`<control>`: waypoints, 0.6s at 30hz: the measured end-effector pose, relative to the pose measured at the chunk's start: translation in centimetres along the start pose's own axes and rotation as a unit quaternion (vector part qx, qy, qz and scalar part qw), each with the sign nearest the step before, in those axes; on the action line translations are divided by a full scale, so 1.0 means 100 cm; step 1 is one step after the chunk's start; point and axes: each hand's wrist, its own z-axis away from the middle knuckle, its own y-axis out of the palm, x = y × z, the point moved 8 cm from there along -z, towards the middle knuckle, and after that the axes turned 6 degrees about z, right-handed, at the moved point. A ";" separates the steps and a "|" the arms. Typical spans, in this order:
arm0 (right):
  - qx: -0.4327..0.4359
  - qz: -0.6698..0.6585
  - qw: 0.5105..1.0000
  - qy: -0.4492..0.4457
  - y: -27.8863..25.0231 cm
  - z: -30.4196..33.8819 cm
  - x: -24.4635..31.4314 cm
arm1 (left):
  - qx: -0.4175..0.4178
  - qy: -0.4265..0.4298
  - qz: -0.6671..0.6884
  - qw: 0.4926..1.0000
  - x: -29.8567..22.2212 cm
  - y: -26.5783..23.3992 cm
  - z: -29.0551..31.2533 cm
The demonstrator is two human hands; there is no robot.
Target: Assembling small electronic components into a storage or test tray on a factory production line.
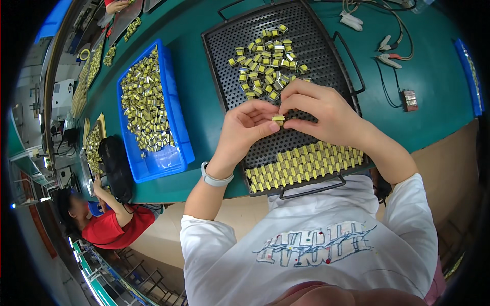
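Observation:
Both my hands meet over the middle of a black perforated metal tray (214,56). Between the fingertips sits a small yellow-taped transformer (278,119). My left hand (248,125) pinches it from the left with thumb and fingers. My right hand (319,109) curls round from the other side, its thumb and fingertips at the same piece. Loose transformers (265,61) lie in a heap on the tray beyond my hands. Along the tray's near end, below my wrists, more transformers (306,163) stand in close, even rows.
Left of the tray, a blue plastic bin (176,122) holds many such transformers. Clip leads (390,58) and a small wired block (410,100) lie on the green table (429,122) at right. A black pouch (115,168) and a person in red (115,227) are at far left.

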 end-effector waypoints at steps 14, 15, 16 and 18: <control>0.033 -0.057 0.997 0.032 0.004 0.000 -0.003 | 0.006 -0.002 -0.021 1.000 0.000 -0.001 0.001; 0.036 -0.055 0.997 0.031 0.004 0.000 -0.004 | 0.010 -0.005 -0.015 1.000 0.002 -0.001 0.001; 0.036 -0.056 0.997 0.030 0.005 0.000 -0.004 | 0.015 -0.007 -0.010 1.000 0.003 -0.001 0.002; 0.034 -0.052 0.998 0.028 0.005 0.001 -0.005 | 0.017 -0.002 -0.007 1.000 0.003 0.001 0.001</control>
